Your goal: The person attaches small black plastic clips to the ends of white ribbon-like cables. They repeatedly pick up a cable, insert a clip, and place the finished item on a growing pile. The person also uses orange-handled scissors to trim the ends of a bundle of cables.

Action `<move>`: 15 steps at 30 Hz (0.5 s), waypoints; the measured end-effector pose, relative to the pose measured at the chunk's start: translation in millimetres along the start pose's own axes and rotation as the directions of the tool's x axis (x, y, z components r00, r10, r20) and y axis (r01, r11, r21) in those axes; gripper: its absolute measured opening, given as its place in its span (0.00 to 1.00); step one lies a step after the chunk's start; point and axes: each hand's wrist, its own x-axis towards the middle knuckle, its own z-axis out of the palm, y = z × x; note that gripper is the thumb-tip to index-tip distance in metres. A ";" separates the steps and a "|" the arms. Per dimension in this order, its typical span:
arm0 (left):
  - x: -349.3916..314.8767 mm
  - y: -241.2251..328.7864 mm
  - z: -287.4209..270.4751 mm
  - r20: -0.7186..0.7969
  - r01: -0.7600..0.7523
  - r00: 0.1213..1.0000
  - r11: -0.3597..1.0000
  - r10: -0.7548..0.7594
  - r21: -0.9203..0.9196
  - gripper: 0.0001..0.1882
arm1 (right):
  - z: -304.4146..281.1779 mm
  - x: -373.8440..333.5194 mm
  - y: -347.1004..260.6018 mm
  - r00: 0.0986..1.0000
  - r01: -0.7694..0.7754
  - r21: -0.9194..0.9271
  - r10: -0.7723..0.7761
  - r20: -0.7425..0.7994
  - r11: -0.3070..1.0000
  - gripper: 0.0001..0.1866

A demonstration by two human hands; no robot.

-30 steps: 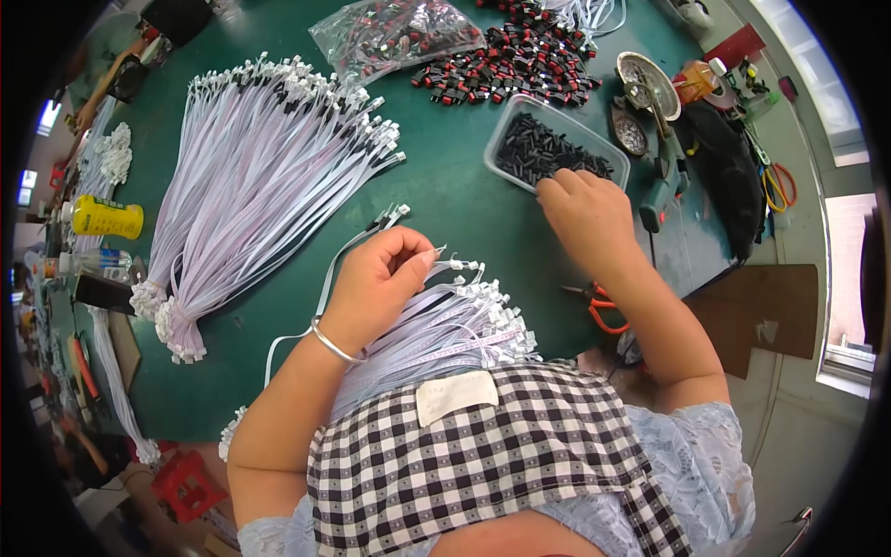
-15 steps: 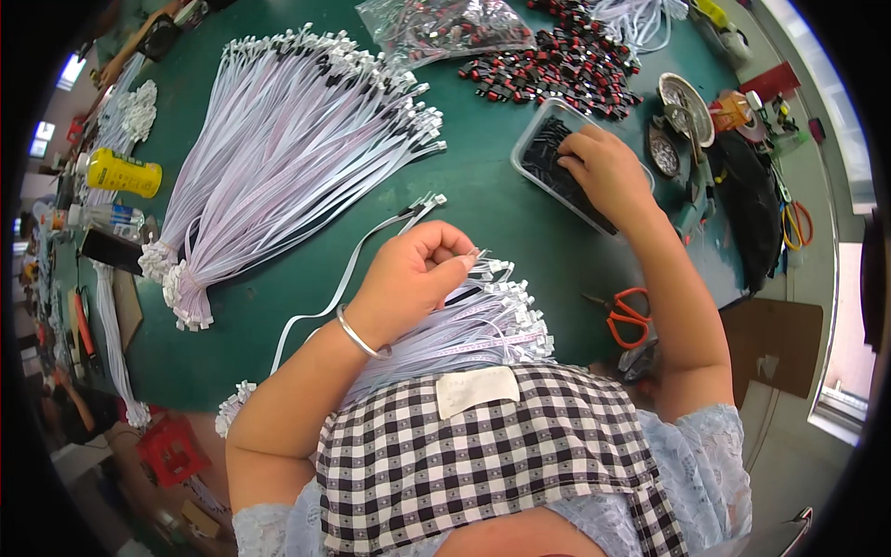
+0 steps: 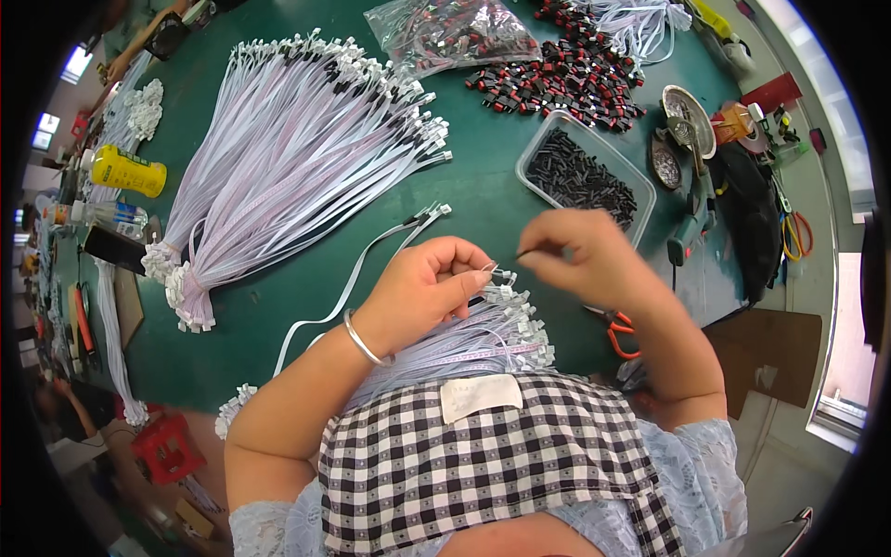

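Observation:
My left hand (image 3: 429,286) pinches the thin wire end of a white cable (image 3: 489,267) between thumb and fingertips. It is above a bundle of white cables (image 3: 501,327) with white connectors, which lies against my checked apron. Just right of that wire end, my right hand (image 3: 594,257) pinches a short black tube (image 3: 526,252); a small gap separates the two. Behind my right hand, a clear plastic tub (image 3: 648,206) holds many short black tubes (image 3: 571,167). To the left of my left hand lies a single white cable (image 3: 345,283) with black sleeves near its connector end.
A large fanned bundle of white cables (image 3: 288,158) covers the left of the green table. Red-and-black parts (image 3: 566,88) and a plastic bag (image 3: 455,37) lie at the back. Orange-handled scissors (image 3: 620,336), a green-handled tool (image 3: 684,243) and metal dishes (image 3: 665,162) are at right.
My right hand has come out of the tub toward my left hand, bringing a black tube. My left hand still pinches the wire end, having shifted slightly right.

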 end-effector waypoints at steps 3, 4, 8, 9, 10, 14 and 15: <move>-0.8 -3.4 -0.5 -0.011 -0.002 1.000 1.000 0.002 0.000 0.09 | 11.6 3.2 -4.6 0.994 -0.075 0.072 0.069 0.084 0.995 0.06; -1.5 -2.3 -0.5 -0.012 -0.007 1.000 1.000 0.007 0.006 0.09 | 13.4 3.7 -5.6 0.995 -0.067 0.067 0.062 0.084 0.995 0.06; -1.3 -0.9 0.1 -0.032 -0.042 0.999 0.999 0.043 0.028 0.08 | 20.2 5.0 -9.7 0.998 -0.026 -0.002 0.026 0.052 1.000 0.06; -0.8 -1.4 -0.4 -0.038 -0.054 0.998 0.998 0.056 0.034 0.07 | 22.0 5.1 -11.1 0.999 -0.015 -0.032 0.016 0.035 0.999 0.06; -0.1 -3.5 -1.2 -0.049 -0.065 0.997 0.998 0.065 0.012 0.07 | 24.5 4.8 -12.0 1.000 -0.003 -0.053 0.004 0.002 0.999 0.06; 2.4 -6.7 -2.7 -0.090 -0.094 0.992 0.994 0.089 -0.053 0.07 | 44.4 2.7 -6.6 0.977 0.070 -0.098 -0.088 -0.193 0.993 0.07; 2.6 -6.4 -2.3 -0.097 -0.096 0.991 0.993 0.090 -0.064 0.06 | 50.8 1.7 -3.7 0.959 0.094 -0.101 -0.117 -0.257 0.990 0.07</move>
